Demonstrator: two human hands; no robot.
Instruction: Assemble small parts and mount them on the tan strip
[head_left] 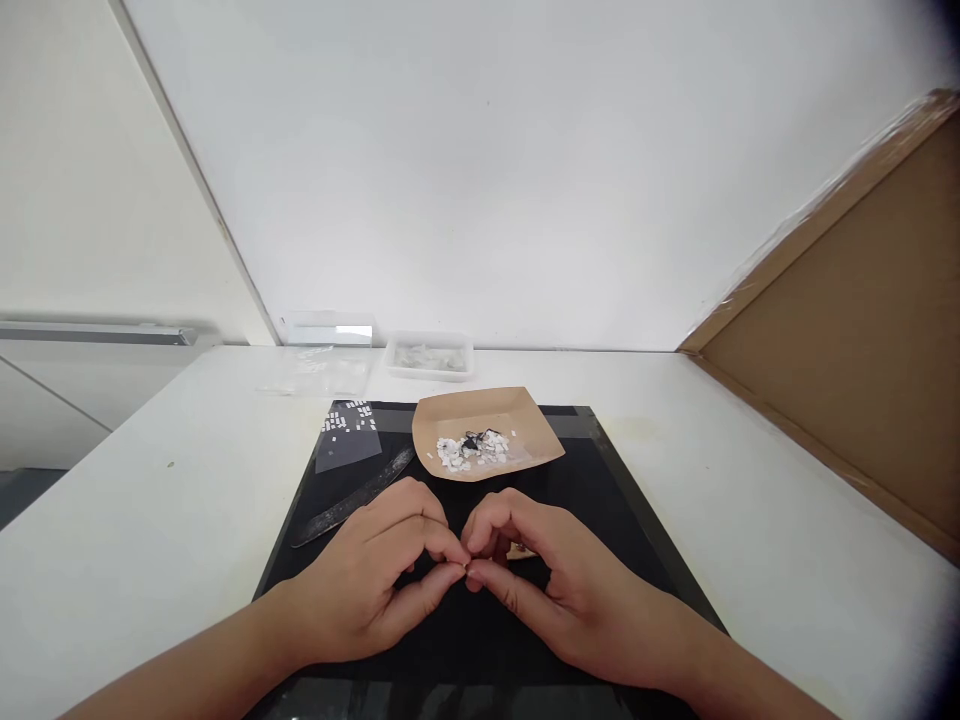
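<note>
My left hand (401,570) and my right hand (532,570) meet fingertip to fingertip over a black mat (450,640). Each is closed in a pinch around something too small to make out. Partly hidden behind my right fingers is a small tan piece (520,551). Beyond my hands, a brown paper tray (532,415) holds many white bits (465,452) and some black scraps. A dark, worn file-like strip (352,508) lies slanted beside my left hand. Further left rests a dark sheet (349,450) with small white pieces on it.
At the wall stands a translucent tub (429,357) with pale contents. Left of it are a clear plastic bag (315,372) and a clear box (330,328). A brown cardboard panel (847,330) leans on the right of the white table (180,470).
</note>
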